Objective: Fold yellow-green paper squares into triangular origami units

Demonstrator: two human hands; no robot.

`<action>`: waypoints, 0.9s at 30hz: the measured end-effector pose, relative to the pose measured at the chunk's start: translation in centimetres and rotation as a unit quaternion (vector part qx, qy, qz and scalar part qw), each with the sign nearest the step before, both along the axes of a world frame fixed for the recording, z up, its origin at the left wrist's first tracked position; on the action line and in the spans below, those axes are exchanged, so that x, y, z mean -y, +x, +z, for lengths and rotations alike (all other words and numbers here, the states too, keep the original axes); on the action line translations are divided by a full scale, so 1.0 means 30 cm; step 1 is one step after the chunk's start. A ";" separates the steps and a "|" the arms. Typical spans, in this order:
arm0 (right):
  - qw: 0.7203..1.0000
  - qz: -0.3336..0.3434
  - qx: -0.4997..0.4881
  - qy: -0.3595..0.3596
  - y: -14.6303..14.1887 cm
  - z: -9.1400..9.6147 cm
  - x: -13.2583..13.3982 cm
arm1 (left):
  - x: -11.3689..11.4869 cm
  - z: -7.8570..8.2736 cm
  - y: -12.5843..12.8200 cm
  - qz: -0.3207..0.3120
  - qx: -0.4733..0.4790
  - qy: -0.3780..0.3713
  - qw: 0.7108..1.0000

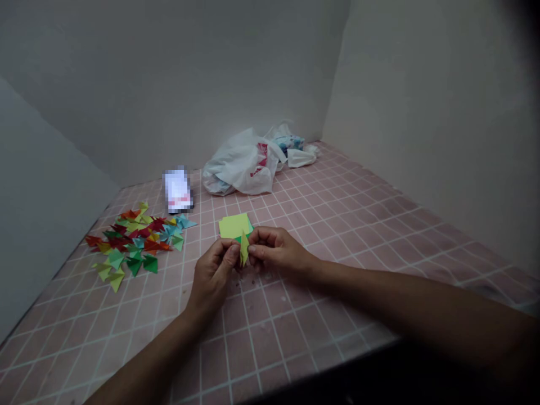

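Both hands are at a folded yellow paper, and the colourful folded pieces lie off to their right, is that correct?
Not quite: the head view shows the colourful folded pieces lying off to the left, not the right. The left hand and right hand are indeed at a folded yellow paper.

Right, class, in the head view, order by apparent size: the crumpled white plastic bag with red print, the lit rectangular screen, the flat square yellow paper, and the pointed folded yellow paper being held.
1. White plastic bag
2. Lit screen and flat yellow paper: too alike to rank
3. Folded yellow paper
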State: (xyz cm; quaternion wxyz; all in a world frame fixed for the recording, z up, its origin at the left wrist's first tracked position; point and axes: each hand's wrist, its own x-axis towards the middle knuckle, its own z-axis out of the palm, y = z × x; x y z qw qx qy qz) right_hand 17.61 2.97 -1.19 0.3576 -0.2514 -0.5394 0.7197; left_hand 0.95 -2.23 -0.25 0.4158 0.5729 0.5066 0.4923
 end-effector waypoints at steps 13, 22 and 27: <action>0.994 -0.032 0.055 0.087 0.001 0.001 0.001 | 0.006 -0.006 0.005 0.066 -0.097 0.019 0.993; 0.976 -0.073 0.099 0.178 0.002 0.009 0.010 | 0.006 -0.012 0.014 0.048 -0.038 -0.003 0.998; 0.973 -0.079 0.107 0.187 0.000 0.014 0.012 | 0.005 -0.018 0.011 0.052 -0.046 0.014 0.997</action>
